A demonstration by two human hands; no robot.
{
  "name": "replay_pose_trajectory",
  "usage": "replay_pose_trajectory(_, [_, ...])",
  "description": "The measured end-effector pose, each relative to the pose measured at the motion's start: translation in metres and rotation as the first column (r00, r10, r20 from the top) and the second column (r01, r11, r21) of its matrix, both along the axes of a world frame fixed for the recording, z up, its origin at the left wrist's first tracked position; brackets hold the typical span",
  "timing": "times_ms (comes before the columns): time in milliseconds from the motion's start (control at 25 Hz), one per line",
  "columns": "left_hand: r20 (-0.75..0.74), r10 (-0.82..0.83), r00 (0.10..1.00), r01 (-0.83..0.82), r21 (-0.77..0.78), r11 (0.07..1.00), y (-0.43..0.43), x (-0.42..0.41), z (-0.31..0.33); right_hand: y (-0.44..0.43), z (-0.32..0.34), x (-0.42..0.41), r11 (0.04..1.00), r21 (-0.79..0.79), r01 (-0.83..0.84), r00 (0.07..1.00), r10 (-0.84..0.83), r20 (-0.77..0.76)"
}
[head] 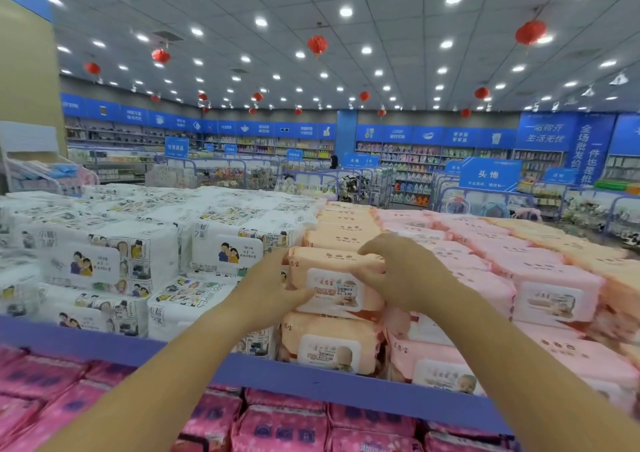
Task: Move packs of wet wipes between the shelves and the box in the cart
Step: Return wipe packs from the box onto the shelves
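Observation:
An orange pack of wet wipes with a white lid label sits at the front of the top shelf, on top of another orange pack. My left hand grips its left end, fingers curled under the bottom edge. My right hand grips its right end, fingers over the top. More orange packs are stacked in a row behind it. The cart and its box are out of view.
White cartoon-printed packs fill the shelf to the left, pale pink packs to the right. The shelf's purple front rail runs below my arms, with dark pink packs on the tier under it. Store aisles lie beyond.

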State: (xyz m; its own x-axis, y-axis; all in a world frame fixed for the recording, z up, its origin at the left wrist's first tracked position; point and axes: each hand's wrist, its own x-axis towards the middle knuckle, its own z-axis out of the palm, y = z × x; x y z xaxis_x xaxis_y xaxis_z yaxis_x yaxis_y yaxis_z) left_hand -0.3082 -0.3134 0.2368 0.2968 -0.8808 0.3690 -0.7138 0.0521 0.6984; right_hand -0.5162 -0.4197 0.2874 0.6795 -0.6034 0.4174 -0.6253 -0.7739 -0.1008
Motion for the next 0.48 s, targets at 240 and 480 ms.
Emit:
replay_pose_trajectory(240, [-0.219,0.202,0.955,-0.214,-0.032,0.976,0.087,-0.013,-0.031,0.058,-0.067,0.044,0.845,0.299,-0.443,0.860,0.308,0.406])
replay_pose_trajectory(480, [-0.456,0.363,0.812,-0.397,0.023,0.917,0.249,-0.007,-0.088,0.164,-0.147,0.111,0.477,0.667,-0.573,0.811,0.208,0.548])
